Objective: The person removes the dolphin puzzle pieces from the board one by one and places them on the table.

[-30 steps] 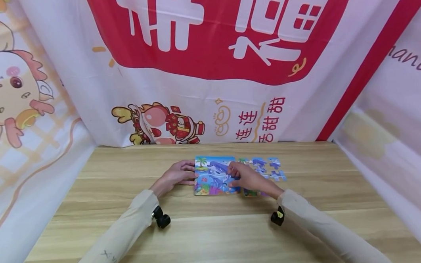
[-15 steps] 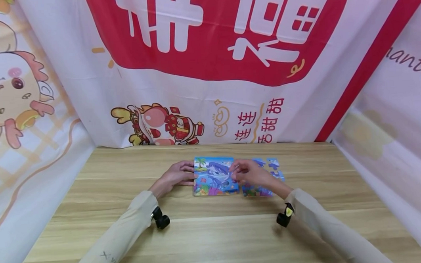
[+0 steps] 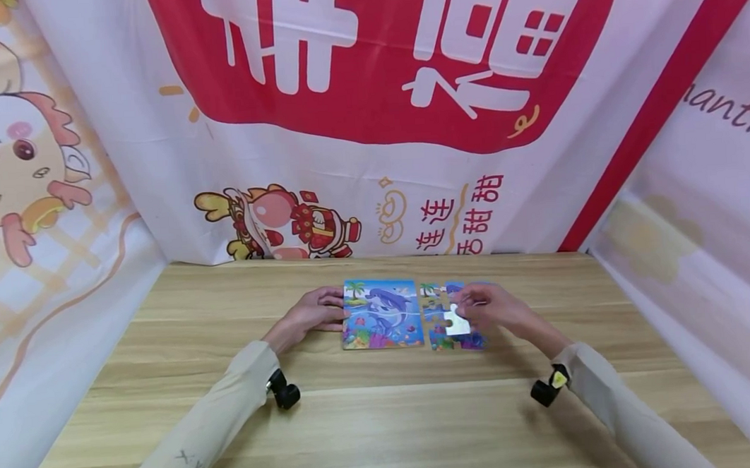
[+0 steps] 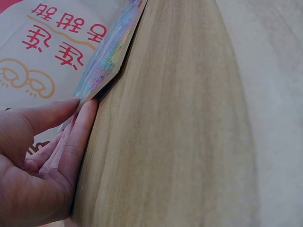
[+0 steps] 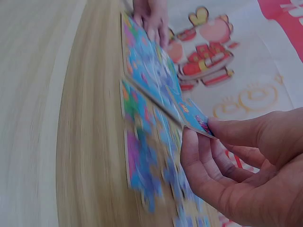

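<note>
A flat dolphin picture board (image 3: 382,315) lies on the table, its left edge pinched between thumb and fingers of my left hand (image 3: 309,314). The left wrist view shows that grip at a corner of the board (image 4: 106,61). Just right of it lies a similar dolphin jigsaw puzzle (image 3: 441,340) with gaps between its pieces. Over this puzzle my right hand (image 3: 496,305) pinches a jigsaw piece (image 3: 457,321), whose face shines white in the head view. Thumb and fingertips hold the tilted piece (image 5: 195,117) in the right wrist view. My right hand hides part of the puzzle.
The wooden table (image 3: 384,417) extends in front of both boards and to either side. A printed cloth (image 3: 319,145) hangs behind the table's back edge, with more cloth on the left and right. A small black camera (image 3: 545,389) sits at the right wrist.
My right hand has lifted off the picture board's right side and moved right with the jigsaw piece, now above the gapped puzzle. The left hand keeps its place at the board's left edge.
</note>
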`<state>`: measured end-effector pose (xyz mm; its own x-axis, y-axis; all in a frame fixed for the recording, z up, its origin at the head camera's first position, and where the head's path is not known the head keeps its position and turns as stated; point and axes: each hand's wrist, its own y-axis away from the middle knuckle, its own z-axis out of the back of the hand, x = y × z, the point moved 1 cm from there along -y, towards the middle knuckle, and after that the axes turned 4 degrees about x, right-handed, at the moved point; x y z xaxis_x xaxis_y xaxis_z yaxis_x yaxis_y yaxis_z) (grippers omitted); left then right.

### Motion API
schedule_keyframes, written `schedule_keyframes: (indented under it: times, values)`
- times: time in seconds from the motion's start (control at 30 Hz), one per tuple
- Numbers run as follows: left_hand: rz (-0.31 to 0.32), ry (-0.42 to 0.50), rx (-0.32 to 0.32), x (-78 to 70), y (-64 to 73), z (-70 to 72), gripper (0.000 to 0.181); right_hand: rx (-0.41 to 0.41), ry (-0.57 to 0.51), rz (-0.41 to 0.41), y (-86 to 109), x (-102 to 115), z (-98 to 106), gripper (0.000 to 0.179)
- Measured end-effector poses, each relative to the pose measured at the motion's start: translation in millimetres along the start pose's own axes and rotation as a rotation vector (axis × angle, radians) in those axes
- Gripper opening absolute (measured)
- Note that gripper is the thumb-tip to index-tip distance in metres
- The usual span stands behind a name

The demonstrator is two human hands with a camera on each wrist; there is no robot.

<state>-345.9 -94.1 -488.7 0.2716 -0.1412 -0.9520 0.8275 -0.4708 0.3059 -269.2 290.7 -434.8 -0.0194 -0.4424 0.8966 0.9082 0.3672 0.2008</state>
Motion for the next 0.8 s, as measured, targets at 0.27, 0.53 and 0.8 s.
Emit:
schedule_keyframes:
  times: [0.27, 0.53, 0.8]
  values:
    - [-0.002, 0.011, 0.003, 2.1, 0.5, 0.8, 0.059, -0.068, 0.004, -0.112, 33.9, -25.6, 28.1, 0.029]
    - [0.02, 0.005, -0.02, 5.1, 2.3, -0.2, 0.058, -0.094, 0.115, -0.16, 50.0, -50.9, 31.9, 0.024]
    - [0.009, 0.009, -0.018, 0.1, 2.6, 0.0, 0.058, -0.192, 0.303, -0.161, 42.1, -51.0, 28.4, 0.01]
